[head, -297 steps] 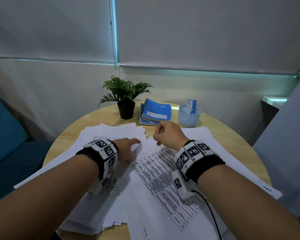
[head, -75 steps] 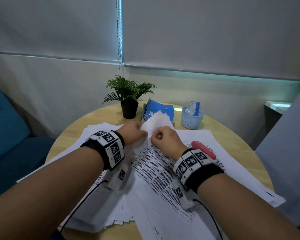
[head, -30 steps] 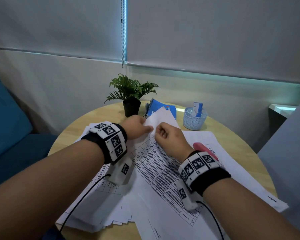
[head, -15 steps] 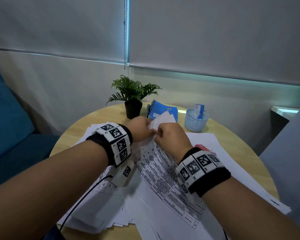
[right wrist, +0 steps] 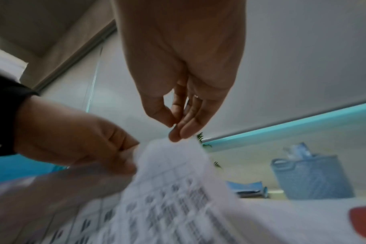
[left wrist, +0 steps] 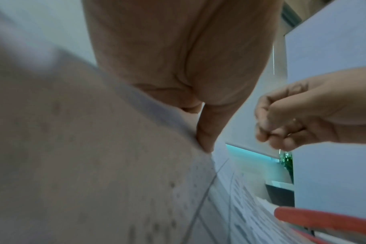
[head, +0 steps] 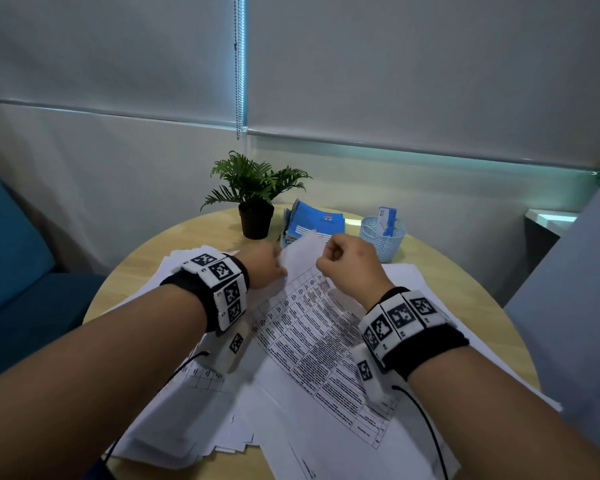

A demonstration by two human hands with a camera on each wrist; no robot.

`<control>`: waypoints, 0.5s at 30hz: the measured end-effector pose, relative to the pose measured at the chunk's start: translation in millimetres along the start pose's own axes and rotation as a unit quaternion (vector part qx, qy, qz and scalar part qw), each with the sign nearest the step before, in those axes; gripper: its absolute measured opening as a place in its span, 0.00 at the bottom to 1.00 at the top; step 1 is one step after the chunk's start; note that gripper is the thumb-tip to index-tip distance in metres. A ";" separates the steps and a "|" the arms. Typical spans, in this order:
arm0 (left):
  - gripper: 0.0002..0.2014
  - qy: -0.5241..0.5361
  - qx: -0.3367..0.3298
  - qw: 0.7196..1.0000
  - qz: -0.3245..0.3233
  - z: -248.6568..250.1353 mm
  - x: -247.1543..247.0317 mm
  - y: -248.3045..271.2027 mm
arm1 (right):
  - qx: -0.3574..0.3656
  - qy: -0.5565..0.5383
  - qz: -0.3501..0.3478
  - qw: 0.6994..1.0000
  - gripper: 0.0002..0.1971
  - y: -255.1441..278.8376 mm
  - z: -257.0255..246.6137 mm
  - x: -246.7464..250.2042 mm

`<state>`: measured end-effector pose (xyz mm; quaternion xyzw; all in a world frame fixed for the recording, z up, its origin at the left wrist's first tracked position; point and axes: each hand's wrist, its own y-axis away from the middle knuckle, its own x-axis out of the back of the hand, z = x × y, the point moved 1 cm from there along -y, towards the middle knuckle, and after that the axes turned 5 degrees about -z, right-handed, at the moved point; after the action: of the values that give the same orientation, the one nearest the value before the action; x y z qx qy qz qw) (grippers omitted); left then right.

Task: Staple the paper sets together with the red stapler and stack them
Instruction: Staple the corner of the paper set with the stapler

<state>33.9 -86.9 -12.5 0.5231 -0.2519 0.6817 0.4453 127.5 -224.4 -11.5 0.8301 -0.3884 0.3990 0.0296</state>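
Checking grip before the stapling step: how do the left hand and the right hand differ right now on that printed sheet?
The left hand pinches the printed sheet at its left edge and lifts it; the right hand is curled near the sheet's raised top corner, and whether it holds it is unclear. The left hand partly hides behind the sheet in the head view; the right hand shows whole. Neither holds the red stapler.

Printed paper set (head: 312, 327) corner lifted; red stapler (left wrist: 324, 219) beside

Both forearms reach forward; left hand (head: 264, 268) pinches with thumb and fingers, right hand (head: 352, 265) curled, fingertips pinched together, just beside.
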 end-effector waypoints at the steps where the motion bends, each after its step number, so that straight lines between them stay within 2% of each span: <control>1: 0.15 -0.012 -0.002 1.000 -0.008 -1.2 -1.4 -1.1 | -0.004 -0.002 -0.006 1.000 0.02 2.7 3.0 5.0; 3: 0.17 -0.025 0.006 0.999 -0.032 -3.7 -6.4 -1.7 | -0.011 -0.005 -0.011 1.000 0.03 7.8 10.2 18.2; 9: 0.36 -0.080 0.067 0.988 -0.112 -20.2 -30.9 -16.7 | -0.052 -0.017 0.033 0.998 0.09 28.3 53.4 79.4; 11: 0.42 -0.099 0.091 0.983 -0.126 -19.7 -38.0 -19.9 | -0.078 -0.005 0.041 0.996 0.07 37.8 75.4 103.5; 15: 0.46 -0.142 0.104 0.972 -0.158 -25.0 -38.7 -29.6 | -0.138 -0.004 0.082 0.987 0.06 64.6 123.8 150.5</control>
<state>49.6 -65.9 -60.5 0.6909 -0.1541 0.5442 0.4503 220.6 -407.3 -9.3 0.7852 -0.5064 0.3391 0.1096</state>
